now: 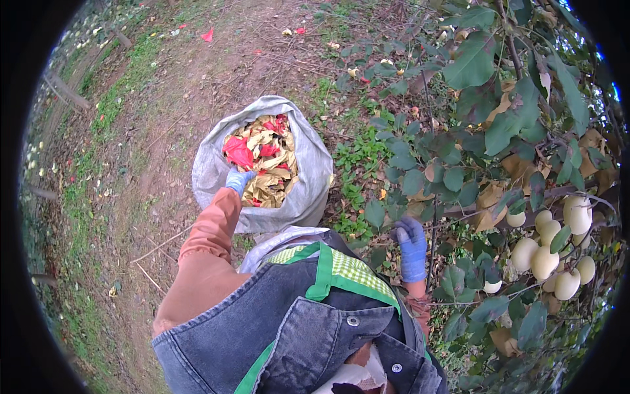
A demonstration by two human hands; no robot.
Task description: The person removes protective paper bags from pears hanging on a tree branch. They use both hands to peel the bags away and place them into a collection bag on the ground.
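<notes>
A large woven sack (211,147) stands open on the ground, filled with crumpled tan and red paper wrappers (266,182). My left hand (238,180), in a blue glove, is at the sack's left inner side, its fingers over the papers; whether it grips anything cannot be told. My right hand (412,246), in a blue-purple glove, is raised beside the leafy branches with its fingers curled. Whether something small is in it is hidden. To its right hangs a cluster of pale yellow apples (545,261).
Leafy apple branches (472,143) with brown paper bags (491,202) fill the right side, a thin dark upright stem (433,236) close by my right hand. Dry twigs (162,242) lie on the dirt. Red scraps (207,35) and fallen fruit are scattered farther off.
</notes>
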